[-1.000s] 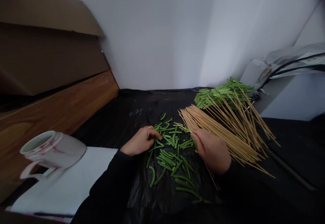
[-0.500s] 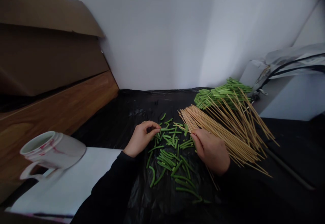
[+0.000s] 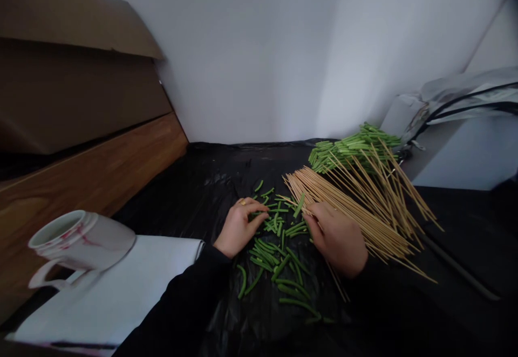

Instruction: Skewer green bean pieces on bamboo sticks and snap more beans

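Observation:
Short green bean pieces (image 3: pixel 275 252) lie scattered on a black plastic sheet (image 3: pixel 210 184) between my hands. My left hand (image 3: pixel 242 226) rests at the left side of the scatter, its fingers pinched on a bean piece. My right hand (image 3: pixel 338 237) is closed on a thin bamboo skewer (image 3: pixel 339 287) whose back end sticks out below the wrist. A bean piece (image 3: pixel 299 205) stands tilted at the skewer's front tip. A fanned bundle of bare skewers (image 3: pixel 372 206) lies under and beyond my right hand.
A heap of green beans (image 3: pixel 352 149) sits at the back behind the skewers. A white mug (image 3: pixel 76 238) lies tipped on a white sheet (image 3: pixel 121 287) at the left. Wooden boards (image 3: pixel 89 179) rise at the left. A white box with black cables (image 3: pixel 465 130) stands at the right.
My left hand has lifted from the beans, pinched, and moved right toward the skewer tip. A bean piece now stands tilted at that tip. My right hand has barely shifted.

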A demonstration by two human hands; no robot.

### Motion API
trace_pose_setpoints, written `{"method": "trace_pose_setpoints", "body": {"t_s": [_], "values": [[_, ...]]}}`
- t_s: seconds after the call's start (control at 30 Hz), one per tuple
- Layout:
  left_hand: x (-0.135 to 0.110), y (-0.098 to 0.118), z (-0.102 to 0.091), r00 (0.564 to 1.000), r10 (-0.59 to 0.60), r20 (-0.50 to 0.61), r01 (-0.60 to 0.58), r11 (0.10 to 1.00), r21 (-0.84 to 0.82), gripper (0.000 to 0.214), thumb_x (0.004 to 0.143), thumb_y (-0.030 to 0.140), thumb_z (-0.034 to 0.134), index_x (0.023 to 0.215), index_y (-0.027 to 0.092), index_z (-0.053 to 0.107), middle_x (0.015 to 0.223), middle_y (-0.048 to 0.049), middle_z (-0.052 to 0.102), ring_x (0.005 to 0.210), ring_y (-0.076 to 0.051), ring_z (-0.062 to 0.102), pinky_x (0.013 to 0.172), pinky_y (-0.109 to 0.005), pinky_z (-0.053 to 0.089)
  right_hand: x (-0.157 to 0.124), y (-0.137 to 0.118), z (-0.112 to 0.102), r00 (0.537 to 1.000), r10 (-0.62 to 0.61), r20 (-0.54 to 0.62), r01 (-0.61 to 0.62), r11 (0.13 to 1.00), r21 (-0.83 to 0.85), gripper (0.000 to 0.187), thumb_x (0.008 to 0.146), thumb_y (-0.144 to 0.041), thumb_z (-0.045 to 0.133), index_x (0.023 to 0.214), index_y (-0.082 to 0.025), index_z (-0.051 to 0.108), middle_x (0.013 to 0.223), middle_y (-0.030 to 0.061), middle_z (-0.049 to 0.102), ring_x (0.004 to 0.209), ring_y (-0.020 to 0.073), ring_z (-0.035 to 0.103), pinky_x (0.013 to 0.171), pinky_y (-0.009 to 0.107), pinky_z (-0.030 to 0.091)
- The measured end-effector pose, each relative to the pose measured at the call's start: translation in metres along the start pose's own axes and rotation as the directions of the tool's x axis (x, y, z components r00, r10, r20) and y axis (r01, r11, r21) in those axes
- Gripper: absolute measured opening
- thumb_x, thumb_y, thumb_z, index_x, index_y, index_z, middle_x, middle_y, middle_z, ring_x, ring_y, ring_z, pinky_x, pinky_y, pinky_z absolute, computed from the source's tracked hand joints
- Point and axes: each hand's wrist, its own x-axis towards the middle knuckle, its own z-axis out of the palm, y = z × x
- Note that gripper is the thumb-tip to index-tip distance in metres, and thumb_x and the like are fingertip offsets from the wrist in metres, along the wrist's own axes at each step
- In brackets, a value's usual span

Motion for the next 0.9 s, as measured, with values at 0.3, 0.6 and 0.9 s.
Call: {"method": "trace_pose_setpoints", "body": {"t_s": [0.3, 0.6, 0.9], "values": [[-0.007, 0.031, 0.010, 0.897, 0.225, 0.381, -0.260, 0.965, 0.043, 0.028, 0.092, 0.036, 0.053, 0.116, 0.030, 0.066, 0.122, -0.0039, 0.062, 0.119, -0.023, 0.049, 0.099, -0.040, 0.037, 0.005, 0.008, 0.000, 0.935, 0.201, 0.293, -0.129, 0.960, -0.248, 0.022, 0.084, -0.023, 0.053, 0.106, -0.022, 0.053, 0.096, 0.0039, 0.062, 0.067, 0.0168, 0.059, 0.050, 0.029, 0.021], [-0.006, 0.019, 0.009, 0.941, 0.153, 0.302, -0.211, 0.962, 0.171, 0.029, 0.095, 0.038, 0.047, 0.102, 0.024, 0.072, 0.112, -0.0048, 0.068, 0.116, -0.023, 0.052, 0.099, -0.043, 0.037, 0.014, 0.041, -0.001, 0.884, 0.389, 0.261, -0.273, 0.880, -0.389, 0.015, 0.088, -0.021, 0.045, 0.099, -0.019, 0.055, 0.099, 0.0080, 0.063, 0.071, 0.0185, 0.061, 0.053, 0.030, 0.026], [0.018, 0.041, 0.011, 0.881, 0.276, 0.385, -0.372, 0.906, 0.201, 0.023, 0.094, 0.026, 0.049, 0.107, 0.024, 0.068, 0.113, -0.0043, 0.067, 0.112, -0.021, 0.054, 0.093, -0.037, 0.040, 0.015, 0.042, -0.001, 0.887, 0.341, 0.313, -0.250, 0.922, -0.297, 0.020, 0.092, -0.036, 0.047, 0.094, -0.018, 0.055, 0.093, 0.0087, 0.066, 0.080, 0.0195, 0.062, 0.062, 0.028, 0.031]]}}
